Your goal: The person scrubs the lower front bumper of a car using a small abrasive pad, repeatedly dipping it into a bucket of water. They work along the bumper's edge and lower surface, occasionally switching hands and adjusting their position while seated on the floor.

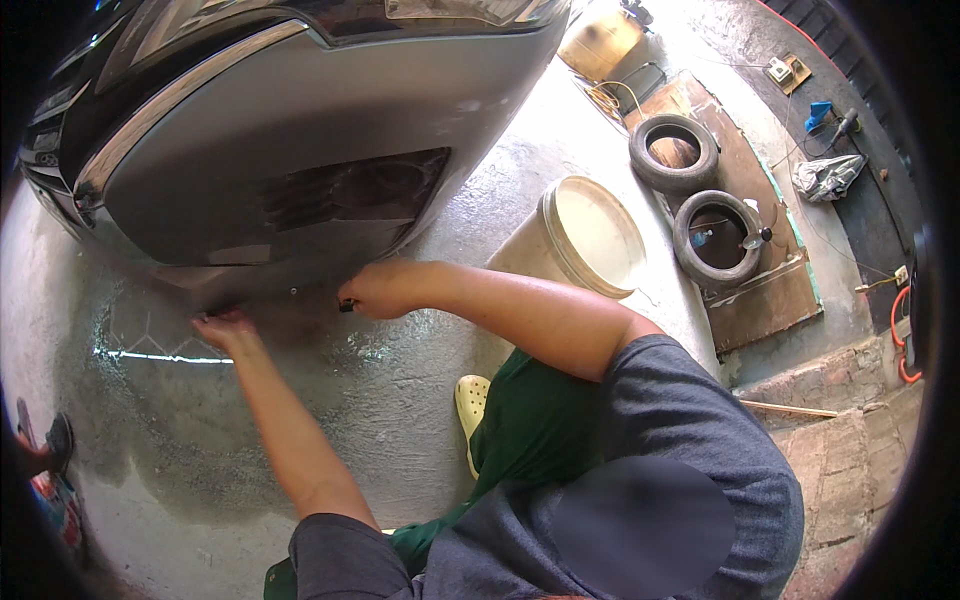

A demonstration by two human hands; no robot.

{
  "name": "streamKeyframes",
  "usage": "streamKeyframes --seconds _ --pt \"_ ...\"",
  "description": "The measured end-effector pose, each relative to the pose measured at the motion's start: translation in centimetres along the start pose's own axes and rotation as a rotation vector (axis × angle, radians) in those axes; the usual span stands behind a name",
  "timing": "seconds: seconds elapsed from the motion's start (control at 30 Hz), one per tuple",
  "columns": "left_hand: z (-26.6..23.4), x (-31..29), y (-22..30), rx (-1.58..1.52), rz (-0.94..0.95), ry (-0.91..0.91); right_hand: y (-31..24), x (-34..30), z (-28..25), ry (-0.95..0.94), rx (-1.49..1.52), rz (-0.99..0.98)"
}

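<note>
A grey car bumper [230,140] with a dark vent-like panel [350,195] fills the upper left, low over a wet concrete floor. My left hand [226,331] is turned up at the bumper's lower edge, its fingers partly lost in the shadow there. Farther right along that edge, my right hand [388,288] is closed around a small black object [346,304]; only its end sticks out, so its kind is unclear. A small round fastener-like spot [294,291] shows on the underside between the two hands.
A large whitish bucket [520,240] stands to the right of my right forearm. Beyond it, two tyres [675,153] lie on a brown board [765,315]. A yellowish container [603,42] stands at the back. At the far left is another person's foot [60,443].
</note>
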State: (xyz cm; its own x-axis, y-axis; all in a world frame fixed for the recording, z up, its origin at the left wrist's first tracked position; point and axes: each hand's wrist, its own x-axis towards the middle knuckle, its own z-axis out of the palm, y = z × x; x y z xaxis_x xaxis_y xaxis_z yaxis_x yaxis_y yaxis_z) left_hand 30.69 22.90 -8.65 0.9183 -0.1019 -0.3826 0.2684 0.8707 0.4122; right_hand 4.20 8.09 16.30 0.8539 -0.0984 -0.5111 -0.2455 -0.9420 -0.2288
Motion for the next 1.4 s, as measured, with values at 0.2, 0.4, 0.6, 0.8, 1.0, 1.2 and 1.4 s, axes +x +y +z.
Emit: streamKeyframes --seconds 0.2,0.4,0.6,0.8,1.0,1.2,1.4 --pt "2.0 -5.5 -2.2 0.104 -0.027 0.258 0.4 -0.5 0.6 -0.01 0.01 -0.003" --pt "1.0 -2.1 -0.2 0.412 0.371 0.077 0.3 -0.7 0.2 0.033 -0.009 -0.055" --pt "0.8 -2.8 -0.8 0.479 0.271 0.057 2.7 0.4 0.8 0.033 0.032 -0.08" --pt "2.0 -5.5 -4.7 0.457 0.344 0.013 2.8 -1.2 0.7 0.024 0.087 -0.069" --pt "2.2 -9.1 -5.0 0.581 0.416 0.019 0.1 -0.4 0.7 -0.014 0.072 -0.067" --pt "4.1 -13.8 -8.0 0.512 0.317 0.022 -1.4 -0.7 -0.3 -0.02 0.042 -0.058" --pt "4.0 -10.4 -7.1 0.155 0.258 0.099 -0.2 0.1 -0.2 -0.011 -0.049 -0.097"
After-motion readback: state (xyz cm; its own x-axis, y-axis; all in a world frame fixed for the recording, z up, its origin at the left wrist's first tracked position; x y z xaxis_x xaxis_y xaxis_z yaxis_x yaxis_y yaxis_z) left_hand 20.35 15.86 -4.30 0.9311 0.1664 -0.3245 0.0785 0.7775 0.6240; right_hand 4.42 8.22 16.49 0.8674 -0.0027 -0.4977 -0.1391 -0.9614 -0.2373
